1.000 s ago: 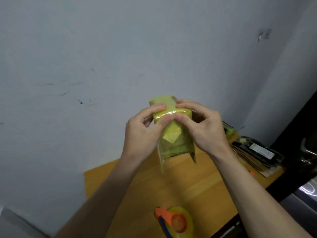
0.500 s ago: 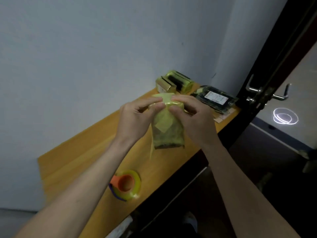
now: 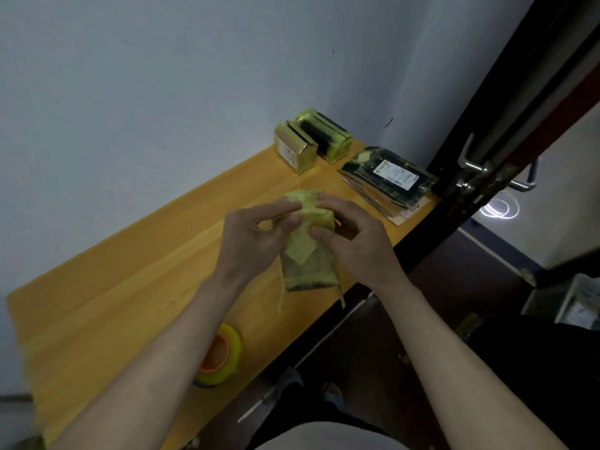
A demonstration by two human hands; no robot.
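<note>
The left hand (image 3: 250, 241) and right hand (image 3: 354, 245) are pinching the top of the yellow tape-wrapped packet (image 3: 308, 271), holding it above the worktop (image 3: 130, 280) near edge. Uneven thumb pressure is risking a creased tape flap (image 3: 300, 250); a slackening grip is risking a drop floorward.

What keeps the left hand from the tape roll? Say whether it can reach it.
Probably yes: the tape roll lies uncovered on the table beneath the left forearm. But the left hand pinches the yellow packet together with the right hand, so it must let go first.
</note>
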